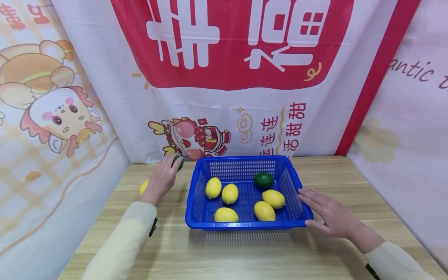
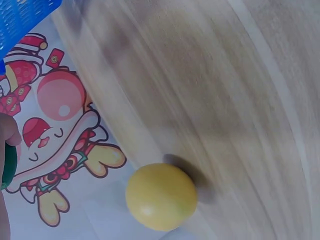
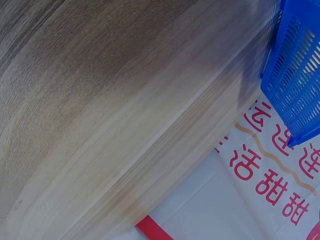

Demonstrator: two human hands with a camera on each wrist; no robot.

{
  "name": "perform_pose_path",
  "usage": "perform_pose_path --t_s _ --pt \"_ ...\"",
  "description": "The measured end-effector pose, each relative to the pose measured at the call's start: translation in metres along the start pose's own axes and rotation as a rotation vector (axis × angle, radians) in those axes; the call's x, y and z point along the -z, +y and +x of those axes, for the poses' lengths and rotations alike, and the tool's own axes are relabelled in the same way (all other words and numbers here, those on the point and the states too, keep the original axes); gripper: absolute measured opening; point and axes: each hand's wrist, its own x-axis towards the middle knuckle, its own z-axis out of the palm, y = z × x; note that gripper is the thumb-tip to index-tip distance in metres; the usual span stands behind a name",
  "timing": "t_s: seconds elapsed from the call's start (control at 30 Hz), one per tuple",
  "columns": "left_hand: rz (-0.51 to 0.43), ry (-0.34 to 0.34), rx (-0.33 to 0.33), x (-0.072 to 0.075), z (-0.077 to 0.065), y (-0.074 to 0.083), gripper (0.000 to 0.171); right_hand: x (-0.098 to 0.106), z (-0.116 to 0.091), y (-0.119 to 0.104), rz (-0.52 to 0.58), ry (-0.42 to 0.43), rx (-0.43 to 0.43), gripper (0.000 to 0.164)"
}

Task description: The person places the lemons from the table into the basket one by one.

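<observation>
At the back left of the table, my left hand [image 1: 163, 175] grips a dark green oval fruit [image 1: 180, 163], mostly hidden by the fingers. The left wrist view catches part of this green fruit [image 2: 9, 165] under a finger at its left edge. Just behind that wrist, a yellow lemon [image 1: 143, 187] lies on the table, partly covered. My right hand [image 1: 327, 212] rests its fairly straight fingers along the right rim of a blue plastic basket [image 1: 245, 224], thumb near the front corner. Inside are several yellow lemons [image 1: 230, 193] and one dark green fruit [image 1: 263, 180].
The wooden table [image 1: 238, 256] ends at a printed cloth [image 1: 224, 116] hanging behind it. More cloth walls flank it on the left [image 1: 70, 175] and right [image 1: 395, 128]. The basket stands between both hands, its slotted sides upright.
</observation>
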Motion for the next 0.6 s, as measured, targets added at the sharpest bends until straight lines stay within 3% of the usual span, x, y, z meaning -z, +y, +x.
perform_pose_path --t_s 0.33,0.6 --pt "0.033 -0.072 -0.022 0.013 0.004 0.007 0.052 -0.001 0.000 0.000 -0.005 0.000 -0.003 0.067" --pt "0.033 -0.067 -0.051 0.020 0.006 0.011 0.052 -0.001 -0.001 0.000 -0.010 0.002 -0.003 0.066"
